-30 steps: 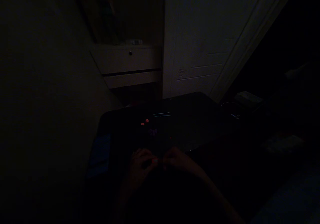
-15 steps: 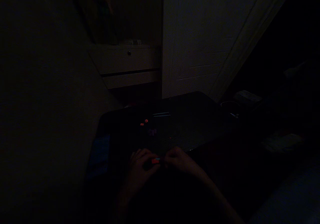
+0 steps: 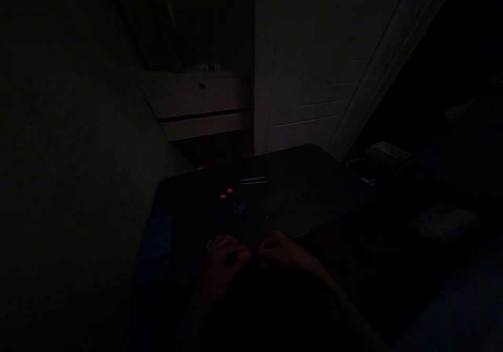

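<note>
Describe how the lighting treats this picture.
Head view: badly underexposed, the left hand and right hand only faintly visible; head view: the red-orange piece stands out in the left hand; head view: the purple pieces nearly sink into the dark table.

Orange pieces (image 3: 230,190) on dark table (image 3: 302,176)
</note>
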Tool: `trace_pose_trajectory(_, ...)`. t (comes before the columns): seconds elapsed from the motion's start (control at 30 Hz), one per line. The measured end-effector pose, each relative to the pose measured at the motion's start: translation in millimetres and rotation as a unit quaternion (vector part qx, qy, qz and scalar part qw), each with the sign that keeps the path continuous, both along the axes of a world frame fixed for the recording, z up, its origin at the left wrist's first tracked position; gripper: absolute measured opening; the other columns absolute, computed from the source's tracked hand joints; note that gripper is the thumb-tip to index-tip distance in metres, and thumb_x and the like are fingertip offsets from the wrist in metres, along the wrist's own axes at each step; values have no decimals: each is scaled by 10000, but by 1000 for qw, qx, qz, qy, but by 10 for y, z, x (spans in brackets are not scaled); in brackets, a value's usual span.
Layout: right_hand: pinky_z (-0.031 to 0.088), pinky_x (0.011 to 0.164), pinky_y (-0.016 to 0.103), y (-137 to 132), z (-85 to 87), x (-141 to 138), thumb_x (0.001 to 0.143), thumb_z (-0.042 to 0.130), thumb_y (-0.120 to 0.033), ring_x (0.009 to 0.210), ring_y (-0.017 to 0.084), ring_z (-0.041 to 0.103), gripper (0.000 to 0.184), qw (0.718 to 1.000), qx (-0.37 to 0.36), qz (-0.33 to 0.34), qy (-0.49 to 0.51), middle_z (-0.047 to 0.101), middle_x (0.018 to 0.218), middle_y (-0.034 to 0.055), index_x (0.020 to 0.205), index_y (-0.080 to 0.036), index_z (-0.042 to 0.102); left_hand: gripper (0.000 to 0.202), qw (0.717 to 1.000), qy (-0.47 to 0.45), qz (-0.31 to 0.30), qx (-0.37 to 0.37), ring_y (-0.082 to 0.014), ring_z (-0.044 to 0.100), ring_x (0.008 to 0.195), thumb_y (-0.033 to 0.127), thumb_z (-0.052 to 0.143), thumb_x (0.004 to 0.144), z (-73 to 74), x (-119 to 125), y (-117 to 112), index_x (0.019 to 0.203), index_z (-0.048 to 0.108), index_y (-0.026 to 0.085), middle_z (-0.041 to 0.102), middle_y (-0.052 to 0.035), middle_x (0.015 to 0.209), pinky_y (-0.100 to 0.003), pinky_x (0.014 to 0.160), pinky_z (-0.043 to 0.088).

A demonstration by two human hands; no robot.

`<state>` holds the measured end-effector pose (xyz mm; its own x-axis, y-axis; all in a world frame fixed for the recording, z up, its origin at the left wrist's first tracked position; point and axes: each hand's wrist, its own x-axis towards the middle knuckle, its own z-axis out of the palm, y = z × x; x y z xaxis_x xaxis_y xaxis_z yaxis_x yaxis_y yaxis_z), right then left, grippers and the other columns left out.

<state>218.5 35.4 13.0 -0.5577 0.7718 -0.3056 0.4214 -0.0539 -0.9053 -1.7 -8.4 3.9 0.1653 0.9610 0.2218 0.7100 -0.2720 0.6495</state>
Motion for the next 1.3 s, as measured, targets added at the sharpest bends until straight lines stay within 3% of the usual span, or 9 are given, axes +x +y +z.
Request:
trace_pose_trajectory(0.13,256,500,243,-10,-36,25,868,683,-429,503,95,391,372,1000,-10,-15,8,502,509,-45,624,-154,736,71,1000,-3,3,-4,-270,712,957,307,835,805,22,0,-8,874,818,308,804,-16,958,-448,899,482)
trace_pose_trajectory(0.3,315,543,240,-72,-1,52,883,654,-508,566,116,448,430,989,4,-136,61,553,569,-19,646,-157,726,115,997,-69,23,-17,-269,735,950,321,782,825,55,-66,-35,930,786,275,816,-33,979,-430,894,537)
trace_pose_trajectory(0.4,336,560,252,-156,33,-27,880,645,-536,590,132,478,438,981,11,-176,78,577,598,-6,657,-166,719,99,995,-91,18,-19,-229,728,850,306,764,822,90,-83,-33,907,783,258,784,-28,913,-357,795,562)
trace_pose_trajectory(0.57,408,635,257,-312,-4,-286,909,641,-453,657,157,569,375,977,30,-182,107,653,660,9,685,-165,728,85,998,-64,11,-4,-158,634,634,204,701,802,106,-32,11,784,780,226,672,-4,748,-264,587,495)
trace_pose_trajectory(0.77,396,622,246,-383,-98,-367,917,644,-392,656,152,569,334,979,42,-174,92,663,674,6,690,-157,717,184,999,-26,16,-15,-195,704,761,121,701,759,115,30,46,874,803,222,718,-24,839,-308,710,545)
trace_pose_trajectory(0.9,364,592,245,-358,-126,-318,931,623,-363,637,147,550,343,979,58,-182,69,646,649,5,666,-158,695,137,998,-44,39,-6,-204,694,768,155,751,763,105,43,38,882,767,221,707,-15,828,-321,719,551)
trace_pose_trajectory(1.07,363,592,248,-340,-145,-280,935,605,-376,638,151,556,358,974,79,-203,54,649,655,15,663,-157,683,69,995,-93,16,15,-226,704,859,248,767,833,11,21,20,901,761,244,728,-28,923,-359,791,564)
trace_pose_trajectory(1.3,353,575,251,-348,-160,-281,926,571,-397,624,149,545,379,972,83,-209,59,629,638,13,641,-162,660,137,995,-89,14,44,-265,724,964,213,792,818,-65,8,24,942,776,269,787,-21,975,-436,903,544)
